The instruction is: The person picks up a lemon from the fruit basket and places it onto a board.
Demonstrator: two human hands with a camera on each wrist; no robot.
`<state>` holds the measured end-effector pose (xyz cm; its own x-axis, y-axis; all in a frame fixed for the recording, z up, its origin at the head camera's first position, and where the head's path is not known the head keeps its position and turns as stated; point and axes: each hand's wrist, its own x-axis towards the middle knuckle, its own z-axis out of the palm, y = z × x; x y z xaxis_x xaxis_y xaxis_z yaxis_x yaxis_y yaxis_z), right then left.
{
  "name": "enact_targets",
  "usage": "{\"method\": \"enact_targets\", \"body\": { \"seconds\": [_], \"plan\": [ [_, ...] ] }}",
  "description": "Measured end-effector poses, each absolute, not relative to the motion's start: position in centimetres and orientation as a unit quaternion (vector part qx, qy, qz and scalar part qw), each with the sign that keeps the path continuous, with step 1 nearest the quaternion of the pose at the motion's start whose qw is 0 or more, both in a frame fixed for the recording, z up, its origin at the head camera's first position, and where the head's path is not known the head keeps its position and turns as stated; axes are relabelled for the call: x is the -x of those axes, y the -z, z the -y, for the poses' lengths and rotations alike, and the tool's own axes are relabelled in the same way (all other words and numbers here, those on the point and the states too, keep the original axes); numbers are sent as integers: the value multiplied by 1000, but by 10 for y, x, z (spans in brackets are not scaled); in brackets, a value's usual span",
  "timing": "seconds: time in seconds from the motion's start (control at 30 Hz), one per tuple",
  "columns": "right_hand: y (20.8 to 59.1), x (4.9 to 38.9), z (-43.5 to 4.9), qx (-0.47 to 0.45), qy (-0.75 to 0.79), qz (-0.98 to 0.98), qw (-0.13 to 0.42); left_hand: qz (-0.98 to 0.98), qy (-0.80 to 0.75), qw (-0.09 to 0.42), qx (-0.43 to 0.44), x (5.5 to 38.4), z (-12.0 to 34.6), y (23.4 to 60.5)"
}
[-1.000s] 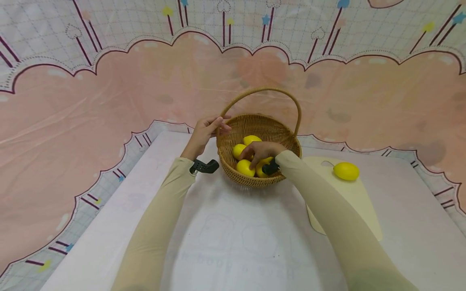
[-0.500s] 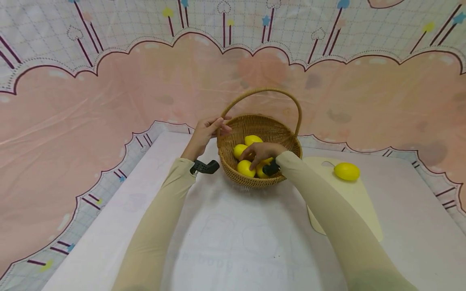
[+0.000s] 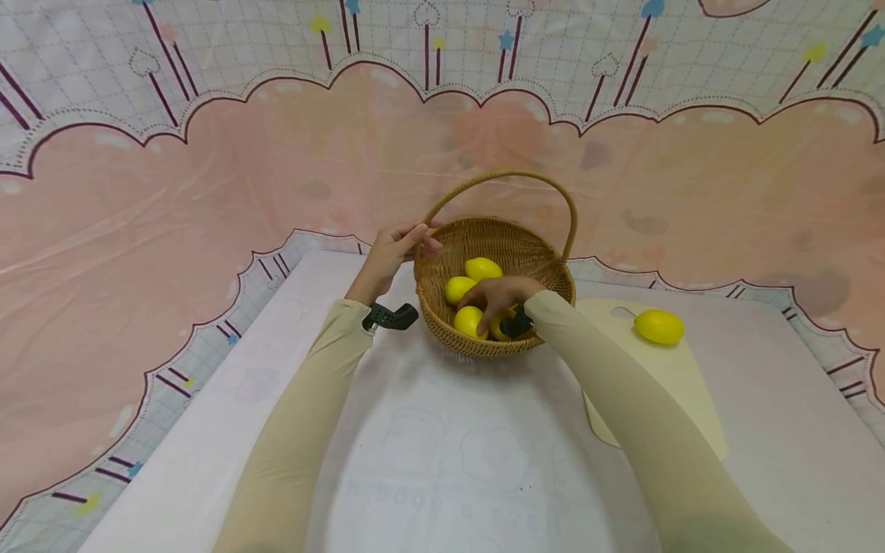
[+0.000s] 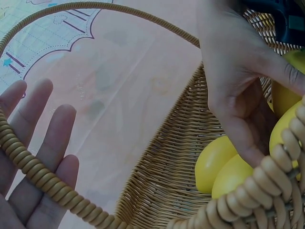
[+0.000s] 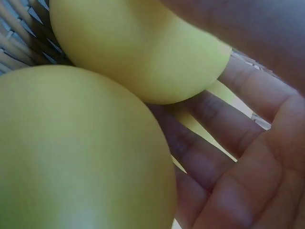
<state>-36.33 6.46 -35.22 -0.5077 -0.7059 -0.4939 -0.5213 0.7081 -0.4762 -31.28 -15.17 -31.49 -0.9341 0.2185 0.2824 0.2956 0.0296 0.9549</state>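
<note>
A brown wicker basket with an arched handle holds several yellow lemons. My left hand is at the left foot of the handle, with the thumb in front and the fingers behind. Those fingers look fairly straight in the left wrist view, where the handle crosses them. Inside the basket, my right hand grips a lemon, thumb over it and fingers around its far side. In the right wrist view, the fingers reach under this lemon, while another lemon sits close to the camera.
Right of the basket, a cream cutting board lies on the white table, partly hidden by the right sleeve. A single lemon rests on it near its hole. A patterned pink curtain stands behind the table.
The right hand has sunk slightly lower in the basket, and the front lemon has shifted a little right. The basket has moved very slightly; the left hand stays at the handle.
</note>
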Motion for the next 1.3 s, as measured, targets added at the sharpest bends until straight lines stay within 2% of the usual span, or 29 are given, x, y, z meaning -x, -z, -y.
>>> {"method": "enact_targets", "body": {
  "seconds": [0.2,0.47,0.77,1.3],
  "plan": [
    [351,364,-66,367,149,-851,346,717,673,25,180,313,152,315],
    [349,366,-69,390,185,-819,377,716,674,29,180,313,152,315],
    [351,365,-67,372,204,-848,319,723,667,29,179,313,152,314],
    [352,367,-67,366,206,-850,317,717,673,31,180,314,151,313]
  ]
}}
